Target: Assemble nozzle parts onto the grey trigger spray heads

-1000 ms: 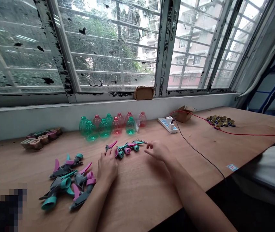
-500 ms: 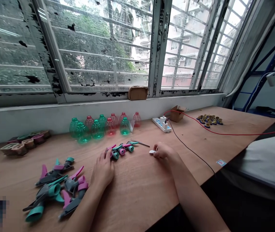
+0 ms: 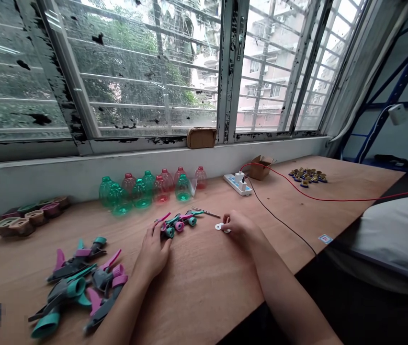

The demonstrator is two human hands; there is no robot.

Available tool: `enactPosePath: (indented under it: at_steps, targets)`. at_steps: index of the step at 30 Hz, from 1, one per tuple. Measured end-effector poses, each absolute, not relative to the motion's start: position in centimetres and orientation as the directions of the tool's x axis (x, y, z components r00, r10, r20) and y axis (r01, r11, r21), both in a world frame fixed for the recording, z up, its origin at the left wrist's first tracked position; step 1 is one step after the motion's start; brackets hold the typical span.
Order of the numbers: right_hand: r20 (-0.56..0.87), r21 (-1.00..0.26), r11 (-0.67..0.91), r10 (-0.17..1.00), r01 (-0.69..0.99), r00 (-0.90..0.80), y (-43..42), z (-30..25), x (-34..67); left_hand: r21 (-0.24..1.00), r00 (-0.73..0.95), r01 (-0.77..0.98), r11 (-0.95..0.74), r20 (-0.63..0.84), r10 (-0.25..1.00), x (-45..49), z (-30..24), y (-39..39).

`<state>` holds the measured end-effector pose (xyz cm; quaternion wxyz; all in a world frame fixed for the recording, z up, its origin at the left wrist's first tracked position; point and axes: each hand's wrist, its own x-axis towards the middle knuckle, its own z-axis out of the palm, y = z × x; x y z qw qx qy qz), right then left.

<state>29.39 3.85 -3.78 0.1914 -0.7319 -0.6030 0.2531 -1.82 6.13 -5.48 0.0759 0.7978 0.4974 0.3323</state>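
White plastic disc [image 3: 219,226] pinched by right hand [image 3: 240,229] above plywood table [image 3: 197,292]; left hand [image 3: 152,251], fingers loosely spread, touching pink-and-teal plastic sprayer parts [image 3: 177,225] beside steel tweezers [image 3: 206,212].

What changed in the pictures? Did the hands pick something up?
Yes! The right hand moved to the right of the little pile and now pinches a small white disc, which wasn't showing at first. The left hand stayed beside the pink and teal plastic parts. The row of green and red plastic bottles stayed put.

Trigger sprayer heads [image 3: 68,290] — grey, teal and pink.
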Motion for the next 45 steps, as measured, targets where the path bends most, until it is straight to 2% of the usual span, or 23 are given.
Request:
enactPosePath:
  at_steps: [10,16,27,33,38,45]
  targets:
    - [-0.062,-0.579,-0.154,0.987,0.8,0.146,3.9,-3.8,28.8,0.383,0.286,0.796,-0.468,0.444,0.849,-1.9,-5.3,6.1]
    - [-0.015,-0.577,-0.114,0.991,0.809,0.129,4.4,-4.3,28.8,0.318,0.222,0.883,-0.345,0.366,0.904,-2.0,-4.8,5.6]
    - [0.09,-0.647,0.083,0.995,0.758,-0.032,3.8,-3.2,26.9,0.482,0.281,0.742,-0.467,0.409,0.868,-2.4,-5.1,6.3]
    - [0.297,-0.638,0.288,0.948,0.714,-0.117,4.4,-4.2,25.1,0.419,0.291,0.785,-0.457,0.401,0.868,-2.4,-5.0,5.9]
    - [0.299,-0.68,0.294,0.948,0.672,-0.112,4.8,-5.2,25.0,0.418,0.258,0.796,-0.438,0.42,0.87,-2.5,-5.0,5.6]
    - [0.289,-0.645,0.298,0.948,0.704,-0.136,5.0,-6.1,24.9,0.374,0.256,0.824,-0.426,0.425,0.868,-2.8,-5.5,5.5]
